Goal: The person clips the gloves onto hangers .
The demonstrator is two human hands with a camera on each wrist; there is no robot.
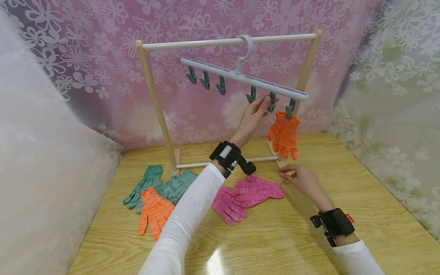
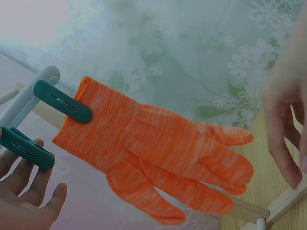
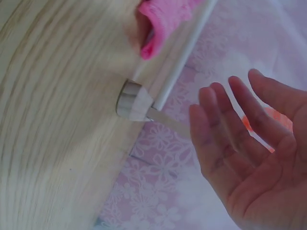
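Note:
My left hand (image 1: 256,110) is raised to the hanger (image 1: 220,71) and holds a green clip (image 2: 28,149), the second from its right end, between thumb and fingers. From the end clip (image 2: 62,101) an orange knit glove (image 1: 286,133) hangs by its cuff, fingers down. My right hand (image 1: 304,181) is lower, over the table to the right of the pink gloves (image 1: 258,190), with nothing in it. In the right wrist view its palm shows and its fingers (image 3: 216,124) are loosely bent. The hanger slopes down toward its right end.
The hanger's hook (image 1: 248,46) sits on the top bar (image 1: 192,43) of a wooden rack (image 1: 154,99). Several more clips (image 1: 205,80) hang along the hanger. Green gloves (image 1: 149,181) and another orange glove (image 1: 154,212) lie at the left of the wooden table (image 1: 275,244).

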